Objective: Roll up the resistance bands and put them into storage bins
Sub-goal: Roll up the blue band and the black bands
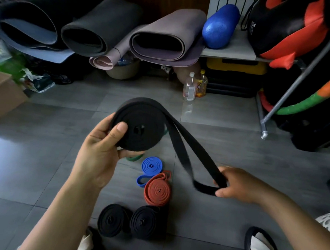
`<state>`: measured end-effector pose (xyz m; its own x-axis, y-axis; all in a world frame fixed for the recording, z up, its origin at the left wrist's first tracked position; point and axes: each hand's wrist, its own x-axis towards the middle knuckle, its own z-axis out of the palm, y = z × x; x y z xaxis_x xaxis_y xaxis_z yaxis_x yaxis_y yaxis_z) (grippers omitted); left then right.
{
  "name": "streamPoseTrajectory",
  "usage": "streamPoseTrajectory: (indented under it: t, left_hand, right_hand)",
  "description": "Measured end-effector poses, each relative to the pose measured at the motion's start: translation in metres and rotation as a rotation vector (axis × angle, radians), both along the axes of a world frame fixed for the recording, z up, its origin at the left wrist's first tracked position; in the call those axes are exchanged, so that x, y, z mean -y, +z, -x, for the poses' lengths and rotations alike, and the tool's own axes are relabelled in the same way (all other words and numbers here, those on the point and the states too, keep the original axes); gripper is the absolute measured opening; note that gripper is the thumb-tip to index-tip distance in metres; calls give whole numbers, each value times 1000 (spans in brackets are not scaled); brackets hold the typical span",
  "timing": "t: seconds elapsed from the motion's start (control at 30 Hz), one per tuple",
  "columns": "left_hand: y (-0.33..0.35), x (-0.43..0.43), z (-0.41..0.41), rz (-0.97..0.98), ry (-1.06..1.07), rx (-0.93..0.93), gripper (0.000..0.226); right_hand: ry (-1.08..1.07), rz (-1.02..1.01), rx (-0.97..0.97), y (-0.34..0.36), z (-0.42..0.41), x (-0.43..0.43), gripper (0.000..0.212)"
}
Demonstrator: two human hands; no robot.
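My left hand [100, 150] grips a wide black resistance band [141, 127] that is mostly wound into a flat coil, thumb pressed on its face. The band's loose doubled tail runs down to the right, where my right hand [235, 184] pinches its looped end. On the grey floor below lie rolled bands: a blue one [151, 166], a red one [157, 190], and two black ones [111, 220] [146, 221]. A bit of a green band [134, 158] shows under the coil, mostly hidden.
Rolled yoga mats [100, 27] and a blue foam roller [219, 27] lie on a low shelf ahead. Two bottles [194, 86] stand on the floor. A cardboard box [4, 93] sits left, a metal rack leg [264, 127] right. My slippered foot [261, 246] is bottom right.
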<state>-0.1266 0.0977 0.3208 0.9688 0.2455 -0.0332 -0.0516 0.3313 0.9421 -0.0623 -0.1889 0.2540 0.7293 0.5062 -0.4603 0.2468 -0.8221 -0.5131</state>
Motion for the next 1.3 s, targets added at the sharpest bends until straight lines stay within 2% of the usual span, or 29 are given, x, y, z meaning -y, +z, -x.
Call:
streamPoseTrajectory:
  t: [0.07,0.13,0.23,0.3,0.4,0.47,0.53,0.6,0.67,0.7,0.77,0.8,0.83,0.9,0.97,1.1,1.2,1.3]
  left_hand:
    - [1,-14,3,-6,52,-3,69]
    - [1,-27,7,-3,99,-16,72]
    - [-3,-37,11,20,150,-74,50]
    - [-6,-41,12,15,152,-119,41]
    - [-8,-41,14,-27,134,-117,73]
    - [-8,-38,15,-63,120,-103,73]
    - [-7,-32,15,-130,99,-83,48]
    - [-5,-23,14,-223,95,-105,29]
    - [-6,-16,13,-328,65,-130,27]
    - [-6,-13,12,-389,37,-133,29]
    - [-10,-5,12,-507,-45,-131,28]
    - [-12,0,12,-559,-92,-132,27]
    - [-15,6,12,-620,-139,-134,29]
    - [-21,19,13,-770,-251,-132,29]
    - [-24,34,14,-831,-342,-114,28]
    - [-21,42,14,-747,-351,-87,32]
    - [-15,37,11,-663,-350,-90,24]
    - [-11,35,8,-632,-363,-100,27]
  right_hand:
    - [-13,33,33,-1,-2,8,22]
    - [-39,-53,7,4,-3,17,24]
    - [-32,-243,-97,17,-2,28,28]
    - [-92,-307,-84,22,-1,29,27]
    - [-451,-335,176,17,-7,30,26]
    - [-660,-219,418,14,-16,36,22]
    - [-690,-79,500,12,-20,43,18]
    - [-584,105,401,6,-19,48,14]
    - [-366,402,197,3,-12,45,6]
    - [-244,523,77,4,-7,43,16]
    - [-84,561,-61,3,-1,36,71]
    - [-59,461,-43,6,1,28,88]
    - [-58,280,7,13,5,17,89]
    - [-64,-199,106,31,14,-14,69]
    - [-35,-496,103,44,22,-41,58]
    - [-69,-690,98,52,26,-61,37]
    - [-111,-771,33,59,22,-63,36]
    - [-110,-793,30,66,21,-64,33]
